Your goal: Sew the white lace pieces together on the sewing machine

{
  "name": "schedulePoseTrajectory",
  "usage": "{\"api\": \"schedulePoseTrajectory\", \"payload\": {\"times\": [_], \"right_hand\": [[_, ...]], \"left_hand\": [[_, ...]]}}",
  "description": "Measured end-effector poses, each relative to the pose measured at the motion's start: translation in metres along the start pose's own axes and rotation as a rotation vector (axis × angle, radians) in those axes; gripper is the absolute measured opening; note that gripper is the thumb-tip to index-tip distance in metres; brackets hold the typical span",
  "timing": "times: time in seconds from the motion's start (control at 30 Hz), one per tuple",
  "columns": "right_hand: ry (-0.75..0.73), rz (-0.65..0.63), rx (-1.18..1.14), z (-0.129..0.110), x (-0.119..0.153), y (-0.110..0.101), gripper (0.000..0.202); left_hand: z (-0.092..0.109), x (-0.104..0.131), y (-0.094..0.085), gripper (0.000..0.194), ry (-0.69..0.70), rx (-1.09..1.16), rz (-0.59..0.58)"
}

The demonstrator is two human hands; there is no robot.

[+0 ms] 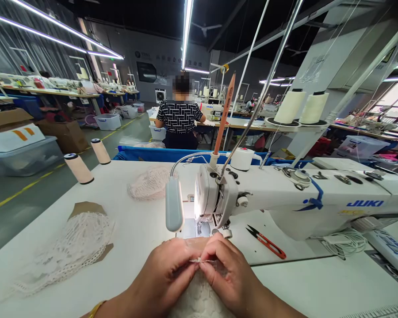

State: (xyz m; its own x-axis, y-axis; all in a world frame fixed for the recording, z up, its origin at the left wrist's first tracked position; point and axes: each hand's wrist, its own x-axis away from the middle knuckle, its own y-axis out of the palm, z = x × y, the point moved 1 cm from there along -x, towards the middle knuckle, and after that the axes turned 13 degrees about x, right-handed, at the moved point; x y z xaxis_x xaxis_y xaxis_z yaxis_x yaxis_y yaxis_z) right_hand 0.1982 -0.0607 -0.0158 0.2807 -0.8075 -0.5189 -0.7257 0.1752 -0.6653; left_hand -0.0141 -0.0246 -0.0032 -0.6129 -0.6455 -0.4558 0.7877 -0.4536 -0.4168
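Note:
Both hands meet just in front of the sewing machine (268, 194), below its needle area. My left hand (172, 269) pinches an edge of white lace fabric (199, 296) between thumb and fingers. Close against it, my right hand (230, 274) pinches the same edge, so the fingertips nearly touch. The rest of the lace hangs down between the wrists, partly hidden by the hands. The machine's lit lamp (174, 205) stands just beyond my left hand. To the right of my right hand lies a pair of orange thread snips (267, 242) on the machine bed.
White lace pieces (76, 243) lie on the table's left, over brown card. Another lace bundle (149, 182) is farther back. Two thread cones (78, 168) stand at the left edge. A coiled cable (345, 242) sits under the machine arm. A person (180, 115) sits ahead, back turned.

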Motion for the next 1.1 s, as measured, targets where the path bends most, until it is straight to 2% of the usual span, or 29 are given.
{"api": "schedulePoseTrajectory", "payload": {"times": [0.07,0.2,0.43,0.6,0.77,0.87,1.03,1.1], "right_hand": [[-0.035,0.018,0.014,-0.001,0.000,-0.001,0.010],[-0.094,0.051,0.030,-0.002,-0.002,-0.003,0.010],[-0.145,0.084,0.052,-0.005,-0.003,-0.006,0.008],[-0.213,0.118,0.100,-0.005,-0.002,-0.007,0.009],[-0.340,0.130,0.143,-0.005,-0.002,-0.008,0.014],[-0.366,0.153,0.144,-0.005,-0.003,-0.008,0.015],[-0.323,0.146,0.161,-0.007,-0.002,-0.009,0.031],[-0.317,0.122,0.161,-0.008,-0.001,-0.010,0.030]], "left_hand": [[0.001,-0.001,0.001,0.025,-0.045,0.049,0.027],[0.000,-0.004,0.001,0.013,-0.076,0.113,0.039],[0.006,-0.005,0.002,0.010,-0.086,0.031,0.087],[0.007,-0.004,0.001,0.016,0.019,0.013,0.087],[0.000,0.003,0.005,0.017,0.202,-0.022,0.208],[0.001,0.004,0.007,0.018,0.271,-0.064,0.260],[0.012,-0.001,0.005,0.020,0.282,-0.113,0.224],[0.016,-0.003,0.002,0.020,0.273,-0.129,0.207]]}}
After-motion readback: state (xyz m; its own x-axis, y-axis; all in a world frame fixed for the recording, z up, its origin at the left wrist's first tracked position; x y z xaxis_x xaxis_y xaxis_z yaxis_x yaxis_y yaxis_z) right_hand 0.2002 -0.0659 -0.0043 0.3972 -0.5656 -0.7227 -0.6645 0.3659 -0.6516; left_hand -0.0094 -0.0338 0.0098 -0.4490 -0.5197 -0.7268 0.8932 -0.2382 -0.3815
